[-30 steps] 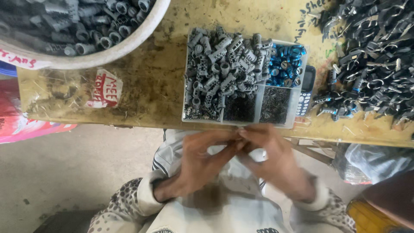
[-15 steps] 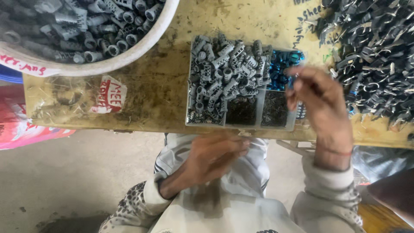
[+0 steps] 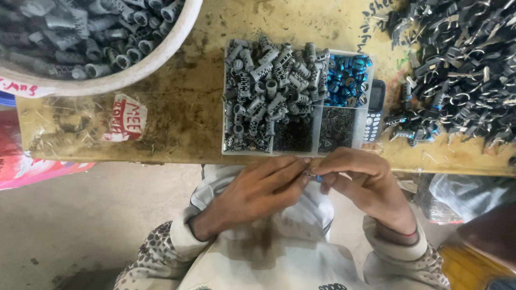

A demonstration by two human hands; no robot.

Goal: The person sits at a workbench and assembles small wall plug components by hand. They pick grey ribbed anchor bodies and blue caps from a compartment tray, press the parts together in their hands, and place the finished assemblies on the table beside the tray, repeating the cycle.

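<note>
My left hand and my right hand meet fingertip to fingertip just below the table's front edge. Between them they pinch a small part with a blue bit showing; most of it is hidden by the fingers. Right above the hands stands a clear divided tray. It holds a heap of grey plastic sleeves, blue rings at its right end, and two compartments of small dark metal bits.
A white tub full of grey sleeves stands at the upper left of the worn yellow table. A heap of dark metal clips fills the upper right. A keypad phone lies beside the tray. A red sticker marks the table.
My right hand has come back from the blue rings' compartment down to my left hand, and both now pinch the small part together.
</note>
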